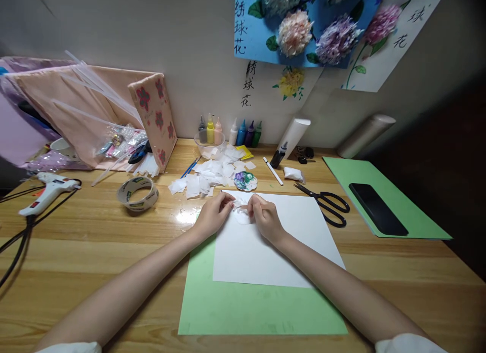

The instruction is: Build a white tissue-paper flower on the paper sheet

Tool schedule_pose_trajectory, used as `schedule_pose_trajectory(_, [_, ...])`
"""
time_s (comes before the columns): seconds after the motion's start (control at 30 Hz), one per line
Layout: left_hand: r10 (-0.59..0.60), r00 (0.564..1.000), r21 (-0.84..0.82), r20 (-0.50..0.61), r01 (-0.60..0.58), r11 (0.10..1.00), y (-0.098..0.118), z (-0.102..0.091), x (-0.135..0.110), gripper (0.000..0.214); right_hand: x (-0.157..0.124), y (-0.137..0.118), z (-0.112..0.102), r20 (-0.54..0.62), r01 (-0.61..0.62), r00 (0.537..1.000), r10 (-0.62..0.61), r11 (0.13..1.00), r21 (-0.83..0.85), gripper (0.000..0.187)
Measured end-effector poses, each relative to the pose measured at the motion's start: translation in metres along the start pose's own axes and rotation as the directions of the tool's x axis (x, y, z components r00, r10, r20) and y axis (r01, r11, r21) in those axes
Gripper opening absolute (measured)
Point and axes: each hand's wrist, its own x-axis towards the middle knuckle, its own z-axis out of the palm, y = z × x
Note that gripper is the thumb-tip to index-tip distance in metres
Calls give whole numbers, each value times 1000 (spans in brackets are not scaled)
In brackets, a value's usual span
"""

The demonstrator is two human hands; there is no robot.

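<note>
My left hand (pixel 215 212) rests at the top left of a white sheet of paper (pixel 273 257), its thumb and finger pinched at the edge of some crumpled white tissue paper (pixel 240 202). Opposite it, my right hand (pixel 269 220) is closed in a pinch, pointing at the same tissue from the right. A thin brownish tip shows at its fingers, too small to name. Beneath the tissue lies a white round piece (pixel 243 219), partly hidden by my fingers. The white sheet lies over a light green sheet (pixel 261 312).
Loose tissue squares (pixel 212 171) and a paint palette (pixel 245 181) lie behind my hands. Paint bottles (pixel 242 133) stand by the wall. To the right are black-handled scissors (pixel 334 206) and a phone (pixel 377 209); to the left, a tape roll (pixel 137 207) and glue gun (pixel 49 191).
</note>
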Motion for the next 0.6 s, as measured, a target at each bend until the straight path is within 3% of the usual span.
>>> schedule_pose_trajectory(0.13, [63,990,129,-125,-47,991,0,-10,1,19,-2,4,-1,-125,-27,991,44,990,140,44])
schedule_pose_trajectory(0.27, [202,953,496,-226,-66,866,-4,-30,5,18,0,5,-3,-245,-110,949,199,937,332,45])
schedule_pose_trajectory(0.4, [268,957,660,-112,-130,740,-10,-38,9,21,4,4,-2,-266,-149,918,294,878,454,46])
schedule_pose_trajectory(0.6, [275,961,626,15,-223,747,-16,-32,12,35,1,-2,2,-229,-151,929,292,862,484,48])
